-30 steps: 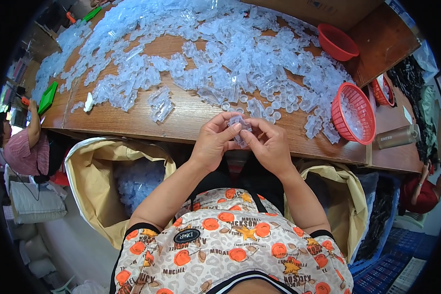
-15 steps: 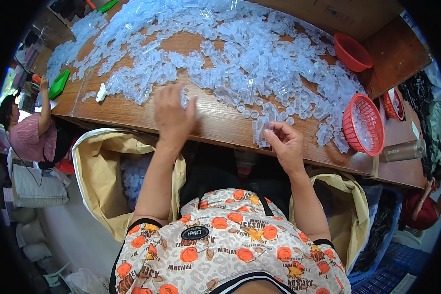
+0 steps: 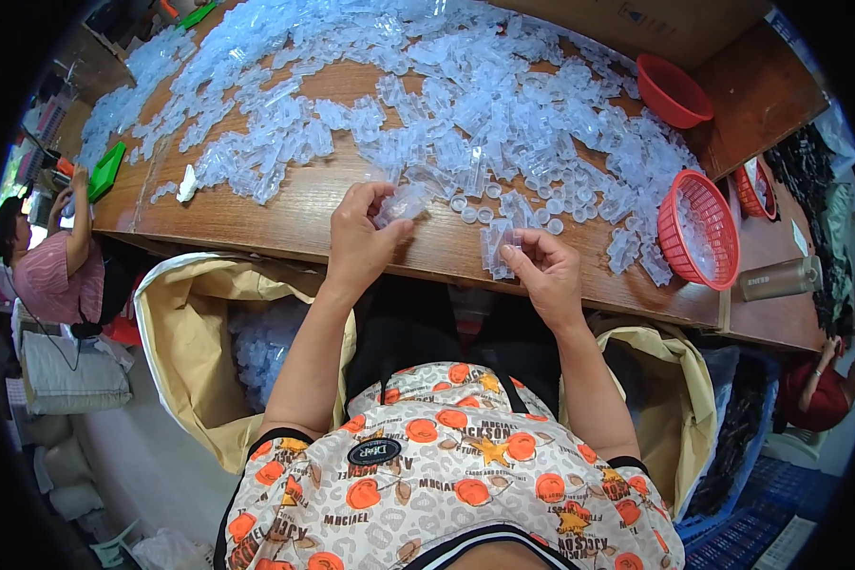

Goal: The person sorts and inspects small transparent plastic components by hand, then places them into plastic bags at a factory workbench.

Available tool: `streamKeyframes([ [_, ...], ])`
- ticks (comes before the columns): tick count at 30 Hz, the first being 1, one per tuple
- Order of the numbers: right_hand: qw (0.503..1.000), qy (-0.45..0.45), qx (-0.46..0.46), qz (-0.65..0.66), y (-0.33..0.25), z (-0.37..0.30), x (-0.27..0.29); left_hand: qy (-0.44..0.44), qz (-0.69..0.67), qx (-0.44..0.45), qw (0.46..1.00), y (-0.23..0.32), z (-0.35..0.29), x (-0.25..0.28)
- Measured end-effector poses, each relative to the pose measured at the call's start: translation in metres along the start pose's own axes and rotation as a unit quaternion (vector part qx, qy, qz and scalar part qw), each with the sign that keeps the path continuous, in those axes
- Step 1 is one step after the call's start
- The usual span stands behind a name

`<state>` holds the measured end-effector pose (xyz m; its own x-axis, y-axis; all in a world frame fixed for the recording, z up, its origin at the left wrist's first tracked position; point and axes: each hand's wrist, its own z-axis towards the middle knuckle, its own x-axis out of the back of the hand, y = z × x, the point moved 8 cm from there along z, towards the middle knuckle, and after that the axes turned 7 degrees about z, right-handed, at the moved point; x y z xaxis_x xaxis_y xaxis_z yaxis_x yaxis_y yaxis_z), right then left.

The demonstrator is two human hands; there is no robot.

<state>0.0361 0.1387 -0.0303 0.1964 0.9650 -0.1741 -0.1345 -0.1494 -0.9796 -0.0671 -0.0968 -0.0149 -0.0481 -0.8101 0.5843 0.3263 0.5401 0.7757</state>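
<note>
Near the front edge of the wooden table [image 3: 304,214], my left hand [image 3: 363,231] is closed around a few clear plastic pieces [image 3: 407,203], tilted toward the right. My right hand [image 3: 546,275] pinches a flat clear plastic piece [image 3: 497,249] between thumb and fingers, close above the table edge. Small round clear caps [image 3: 469,215] lie just beyond my right hand. A wide heap of similar clear plastic pieces [image 3: 484,114] spreads over the table past both hands. The exact shape of the pieces in my left hand is partly hidden by my fingers.
A red basket [image 3: 670,233] with clear pieces and a red bowl [image 3: 674,92] stand at the right, near a bottle [image 3: 781,279]. Yellow-lined sacks [image 3: 185,351] hang open below the table edge. A person in pink [image 3: 64,261] works at the far left.
My left hand has moved right, toward my right hand, and now shows clear pieces in its grip. My right hand keeps its pinch in nearly the same place.
</note>
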Motion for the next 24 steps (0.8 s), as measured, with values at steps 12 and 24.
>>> streamKeyframes([
  [12,0.995,0.077,0.011,-0.066,-0.015,-0.004,0.008,-0.224,-0.429,0.134,0.865,0.058,-0.035,-0.091],
  [24,0.963,0.077,0.147,-0.213,-0.057,-0.008,0.010,-0.319,-0.548,0.146,0.759,0.073,-0.035,-0.093],
])
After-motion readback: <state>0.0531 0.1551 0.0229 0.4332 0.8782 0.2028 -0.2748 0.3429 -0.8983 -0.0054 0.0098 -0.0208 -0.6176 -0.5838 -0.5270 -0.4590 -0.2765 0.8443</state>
